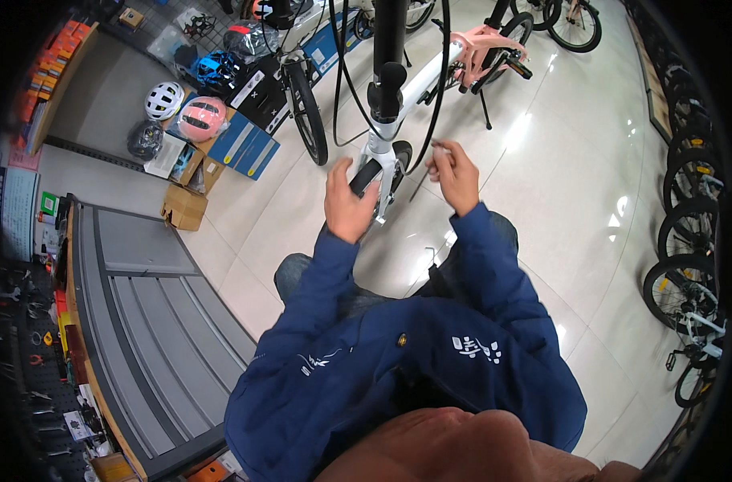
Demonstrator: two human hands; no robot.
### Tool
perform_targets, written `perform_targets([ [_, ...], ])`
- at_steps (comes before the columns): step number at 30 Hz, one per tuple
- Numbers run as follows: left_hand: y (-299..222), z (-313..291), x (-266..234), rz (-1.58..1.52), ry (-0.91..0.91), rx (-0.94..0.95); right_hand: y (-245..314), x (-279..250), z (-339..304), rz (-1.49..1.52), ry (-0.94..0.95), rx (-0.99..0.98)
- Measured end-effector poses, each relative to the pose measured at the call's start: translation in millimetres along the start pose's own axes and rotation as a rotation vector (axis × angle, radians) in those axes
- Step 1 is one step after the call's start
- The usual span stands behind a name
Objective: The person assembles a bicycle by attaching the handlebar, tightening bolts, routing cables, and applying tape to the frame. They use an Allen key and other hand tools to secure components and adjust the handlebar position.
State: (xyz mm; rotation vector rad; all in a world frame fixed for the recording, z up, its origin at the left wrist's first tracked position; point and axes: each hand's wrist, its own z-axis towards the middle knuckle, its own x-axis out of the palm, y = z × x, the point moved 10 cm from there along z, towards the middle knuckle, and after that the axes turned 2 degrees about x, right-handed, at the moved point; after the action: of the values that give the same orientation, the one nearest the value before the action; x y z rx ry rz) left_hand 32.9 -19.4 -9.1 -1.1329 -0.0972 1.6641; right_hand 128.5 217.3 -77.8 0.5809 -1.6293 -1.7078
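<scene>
A white bicycle frame [398,104] stands in front of me, with a black seat post above it and black cables looping down on both sides. My left hand [346,201] rests on the small black front tyre [367,175] below the white fork. My right hand [454,173] is raised to the right of the fork, its fingers pinched on the end of a thin black cable [440,96]. Both arms are in dark blue sleeves.
A grey workbench [141,305] runs along my left, with tools hanging on a wall beyond it. Helmets [201,116] and cardboard boxes [183,207] sit on the floor at the back left. A pink bicycle [490,48] stands behind, and a row of bicycles [687,233] lines the right side.
</scene>
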Motion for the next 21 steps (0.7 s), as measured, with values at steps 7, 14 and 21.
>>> perform_targets([
  [7,24.6,58.2,80.9,0.041,0.348,0.007,62.5,38.3,41.9,-0.235,0.054,-0.29],
  [14,43.0,55.7,96.7,-0.005,0.413,-0.05,62.2,46.0,43.9,-0.216,0.088,-0.356],
  [21,42.7,55.4,96.9,-0.015,0.413,-0.064,50.2,48.7,51.2,-0.137,0.133,-0.306],
])
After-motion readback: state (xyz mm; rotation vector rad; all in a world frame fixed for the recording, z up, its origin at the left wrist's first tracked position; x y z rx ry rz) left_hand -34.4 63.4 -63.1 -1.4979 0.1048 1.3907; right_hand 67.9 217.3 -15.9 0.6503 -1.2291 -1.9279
